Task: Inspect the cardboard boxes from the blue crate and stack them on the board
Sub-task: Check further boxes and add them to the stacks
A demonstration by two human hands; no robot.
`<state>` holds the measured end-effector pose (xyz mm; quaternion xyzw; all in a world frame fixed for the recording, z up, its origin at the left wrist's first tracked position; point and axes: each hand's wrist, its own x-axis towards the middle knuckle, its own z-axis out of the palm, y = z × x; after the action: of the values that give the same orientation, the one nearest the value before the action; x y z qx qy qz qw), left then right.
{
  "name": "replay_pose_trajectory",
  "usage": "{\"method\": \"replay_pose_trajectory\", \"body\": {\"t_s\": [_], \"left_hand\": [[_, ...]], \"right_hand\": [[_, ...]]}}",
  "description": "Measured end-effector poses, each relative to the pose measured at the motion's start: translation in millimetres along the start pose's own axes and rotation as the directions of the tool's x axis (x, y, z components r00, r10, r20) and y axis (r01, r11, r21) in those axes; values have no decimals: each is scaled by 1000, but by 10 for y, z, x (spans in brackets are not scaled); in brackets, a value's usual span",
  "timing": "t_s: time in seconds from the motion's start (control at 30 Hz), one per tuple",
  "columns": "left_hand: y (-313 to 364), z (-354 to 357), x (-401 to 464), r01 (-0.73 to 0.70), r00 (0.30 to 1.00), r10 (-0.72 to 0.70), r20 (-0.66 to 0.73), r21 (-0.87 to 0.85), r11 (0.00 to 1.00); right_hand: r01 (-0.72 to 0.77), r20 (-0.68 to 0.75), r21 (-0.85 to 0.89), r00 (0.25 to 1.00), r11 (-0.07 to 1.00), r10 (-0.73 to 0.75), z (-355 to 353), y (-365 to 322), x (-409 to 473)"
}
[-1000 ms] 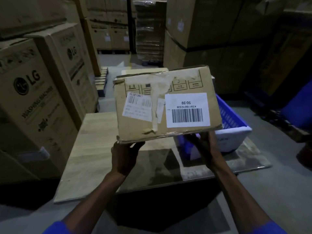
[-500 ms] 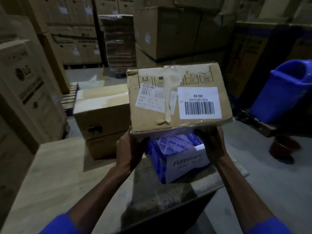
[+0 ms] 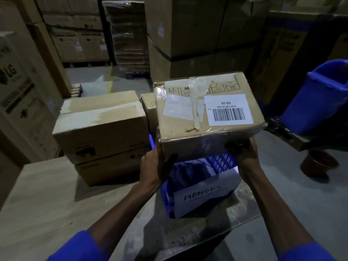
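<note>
Both hands, left (image 3: 153,164) and right (image 3: 244,153), grip a taped, dented box (image 3: 207,117) (barcode label upside down) from beneath; crate (image 3: 199,187) just below, contents hidden.

Matt, creased cardboard box (image 3: 207,117) with glossy tape, perforated plastic blue crate (image 3: 197,187), pale wood-grain board (image 3: 43,200).

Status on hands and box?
Left hand and right hand grip labelled box, held above blue crate. Two-box stack on board. Nothing blocking.
</note>
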<state>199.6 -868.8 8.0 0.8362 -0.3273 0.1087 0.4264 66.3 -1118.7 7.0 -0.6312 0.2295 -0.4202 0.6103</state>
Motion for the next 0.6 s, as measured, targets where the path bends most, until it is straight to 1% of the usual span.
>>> {"method": "replay_pose_trajectory", "body": {"t_s": [0.07,0.13,0.2,0.27,0.4,0.47,0.53,0.6], "left_hand": [[-7,88,6,69,997,-69,36,-20,997],[-42,186,1,183,980,-179,82,-41,982],[-8,256,28,304,952,-294,86,-165,938],[15,280,85,395,919,-387,79,-220,892],[-30,395,171,534,845,-515,145,-278,798],[-69,471,181,619,783,-595,182,-311,721],[-138,537,165,673,737,-641,214,-330,662],[-222,627,201,681,729,-650,214,-328,655]], "right_hand": [[-21,49,-40,999,999,23,42,-115,65],[-51,99,-81,993,995,59,68,-73,186],[-87,146,-125,984,988,105,116,-26,246],[-121,198,-150,969,981,150,168,67,282],[-156,289,-195,934,968,209,256,326,423],[-176,322,-236,914,956,248,292,461,464],[-215,361,-266,881,940,304,312,583,473],[-247,379,-298,856,922,352,317,699,530]]}}
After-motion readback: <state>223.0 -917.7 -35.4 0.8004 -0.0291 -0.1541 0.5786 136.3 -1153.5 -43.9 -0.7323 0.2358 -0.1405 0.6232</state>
